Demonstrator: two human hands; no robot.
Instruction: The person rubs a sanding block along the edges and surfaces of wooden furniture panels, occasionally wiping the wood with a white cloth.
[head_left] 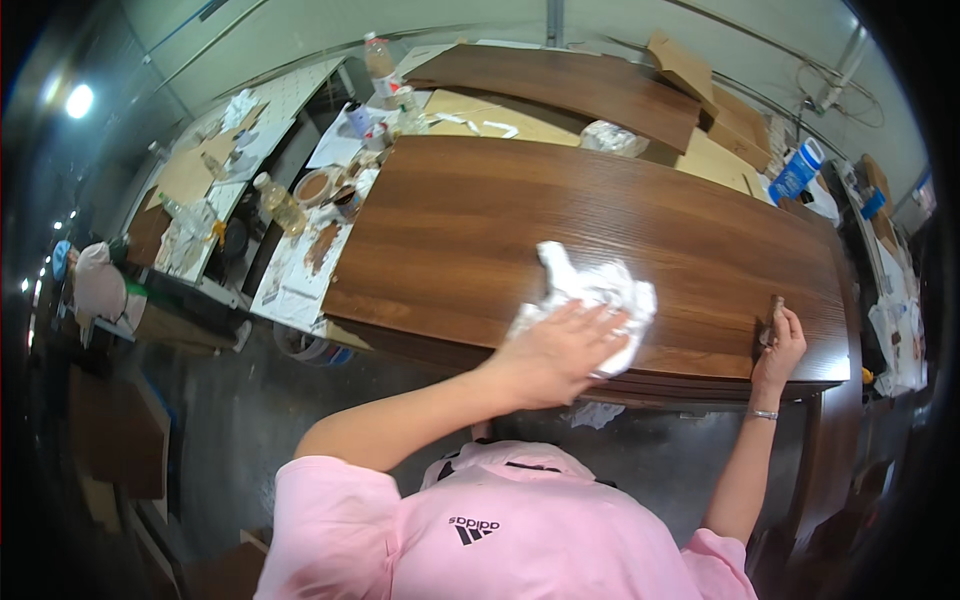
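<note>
A long dark brown wood-grain panel [480, 215] lies in front of me, with more panels beneath it at its near edge. My left hand [560, 350] is closed over a crumpled white cloth [610, 290], holding it flat against the panel near the middle of the front edge; the hand is slightly blurred. Toward the panel's right end, my right hand [782, 345] pinches a small, narrow brownish piece [777, 306] whose kind I cannot make out. Its upper end sticks out past the fingers, and a dark reflection shows beside it on the glossy surface.
Behind lies another brown board [560, 85], beside cardboard boxes [740, 125] and a blue container [797, 172]. On the left, a bottle of yellowish liquid [280, 204] and a round tub [317, 186] stand on a stained side table [290, 290]. Brown boards [120, 430] lean at lower left.
</note>
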